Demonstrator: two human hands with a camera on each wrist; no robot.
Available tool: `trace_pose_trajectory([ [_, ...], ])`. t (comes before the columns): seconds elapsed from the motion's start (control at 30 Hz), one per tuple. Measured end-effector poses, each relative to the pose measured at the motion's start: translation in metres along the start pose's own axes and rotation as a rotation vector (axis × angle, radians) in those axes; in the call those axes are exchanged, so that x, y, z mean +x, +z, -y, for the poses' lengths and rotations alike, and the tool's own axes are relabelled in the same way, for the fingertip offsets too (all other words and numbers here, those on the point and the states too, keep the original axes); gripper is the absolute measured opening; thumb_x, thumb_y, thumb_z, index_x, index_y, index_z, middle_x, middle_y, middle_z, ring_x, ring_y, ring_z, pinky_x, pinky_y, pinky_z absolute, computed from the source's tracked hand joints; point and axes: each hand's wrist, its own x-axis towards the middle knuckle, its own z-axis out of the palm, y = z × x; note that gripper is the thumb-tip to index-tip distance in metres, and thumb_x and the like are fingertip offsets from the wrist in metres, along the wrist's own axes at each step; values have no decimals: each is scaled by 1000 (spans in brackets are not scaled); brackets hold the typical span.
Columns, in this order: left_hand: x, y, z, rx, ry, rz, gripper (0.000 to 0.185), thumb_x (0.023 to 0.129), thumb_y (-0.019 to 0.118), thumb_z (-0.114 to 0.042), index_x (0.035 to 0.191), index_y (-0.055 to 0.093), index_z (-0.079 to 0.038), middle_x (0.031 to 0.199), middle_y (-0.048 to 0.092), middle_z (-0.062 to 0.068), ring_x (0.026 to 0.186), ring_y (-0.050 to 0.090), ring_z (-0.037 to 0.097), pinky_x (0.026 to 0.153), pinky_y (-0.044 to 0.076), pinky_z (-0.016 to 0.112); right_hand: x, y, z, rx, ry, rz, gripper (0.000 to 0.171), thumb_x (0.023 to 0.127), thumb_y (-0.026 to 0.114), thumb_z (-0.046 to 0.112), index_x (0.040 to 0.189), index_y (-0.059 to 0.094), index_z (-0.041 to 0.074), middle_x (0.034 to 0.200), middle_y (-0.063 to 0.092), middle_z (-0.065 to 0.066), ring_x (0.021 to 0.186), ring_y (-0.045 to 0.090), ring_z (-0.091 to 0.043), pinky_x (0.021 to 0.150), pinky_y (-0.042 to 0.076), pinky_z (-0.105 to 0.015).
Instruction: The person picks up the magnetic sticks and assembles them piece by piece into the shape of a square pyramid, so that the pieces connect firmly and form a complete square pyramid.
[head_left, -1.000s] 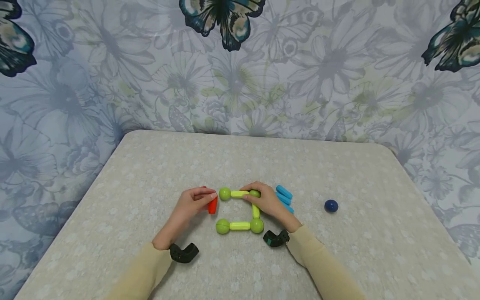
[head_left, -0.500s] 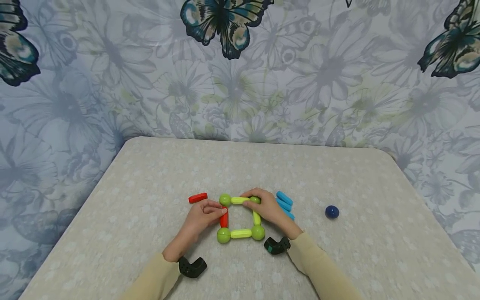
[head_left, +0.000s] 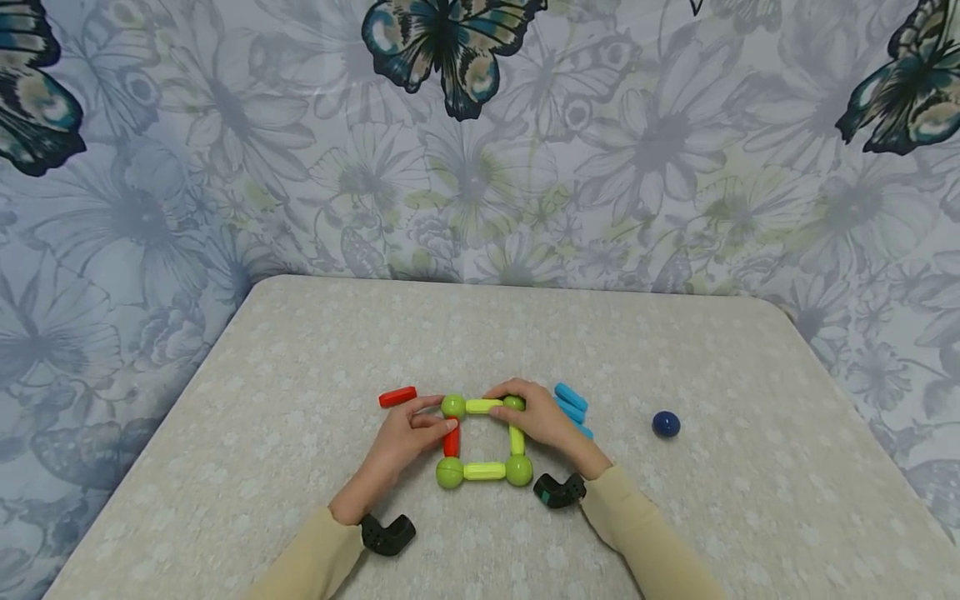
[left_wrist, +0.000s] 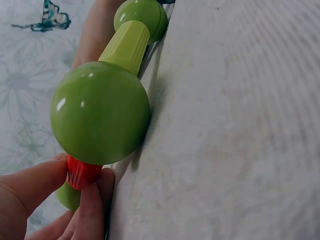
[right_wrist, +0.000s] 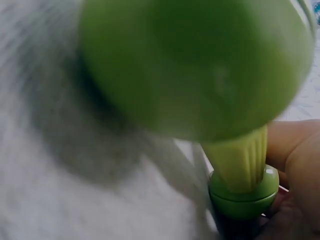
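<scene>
A square frame lies on the table, with green balls [head_left: 450,472] at its corners. Yellow-green rods [head_left: 484,472] form three sides and a red rod [head_left: 451,442] the left one. My left hand [head_left: 401,436] pinches that red rod between thumb and fingers; the left wrist view shows the rod's ribbed end [left_wrist: 82,172] against a green ball [left_wrist: 100,112]. At the far right corner my right hand [head_left: 543,421] grips another green ball [head_left: 513,403], partly hidden under its fingers. In the right wrist view a near green ball [right_wrist: 195,65] fills the top.
A loose red rod [head_left: 397,397] lies beyond my left hand. Several blue rods [head_left: 572,402] lie side by side just past my right hand. Farther right sits a dark blue ball [head_left: 666,424]. Black wrist devices [head_left: 387,534] hang at both cuffs. A patterned wall stands behind the table.
My left hand has moved right with the red rod, bringing it from outside the frame into its left side between two green balls. The right hand keeps its hold on the far corner ball.
</scene>
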Motion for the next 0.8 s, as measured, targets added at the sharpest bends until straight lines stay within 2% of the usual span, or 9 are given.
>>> trace_pose_trajectory([
  [0.13,0,0,-1,31,18,-2,48,83,74,-15,125,57,0,83,67,6,78,60,18,65,44,29,1,-2,2,-16,7,17,18,89,67,15,106,69,12,106,62,-1,100,56,-19,86,43,-37],
  [0.33,0,-1,-3,156,62,-14,45,82,74,-15,121,59,3,84,66,3,75,61,17,62,49,30,2,-3,7,-52,34,31,20,89,66,15,109,69,12,109,62,-2,104,55,-19,88,43,-37],
  [0.47,0,-2,-5,196,67,-5,44,82,74,-15,120,59,4,85,66,3,75,62,17,63,51,31,-2,-11,14,-69,6,25,24,91,64,14,114,66,7,112,62,-4,107,55,-21,91,42,-37],
  [0.63,3,-4,-5,210,67,5,46,82,74,-17,121,59,2,86,67,4,77,62,17,66,51,31,-15,-39,15,-113,-25,-80,26,91,63,11,116,64,4,113,61,-8,104,56,-26,88,44,-41],
  [0.7,6,-5,-4,206,70,21,48,83,74,-18,124,57,1,86,67,5,78,63,18,67,51,31,-22,-51,9,-156,1,-147,26,91,63,10,116,64,3,112,61,-9,102,56,-26,85,45,-42],
  [0.8,8,-7,-3,189,63,55,51,83,74,-18,128,55,-2,85,67,4,79,63,18,69,51,32,-32,-66,-4,-210,88,-216,24,91,63,9,114,65,2,108,61,-12,97,56,-27,80,46,-42],
])
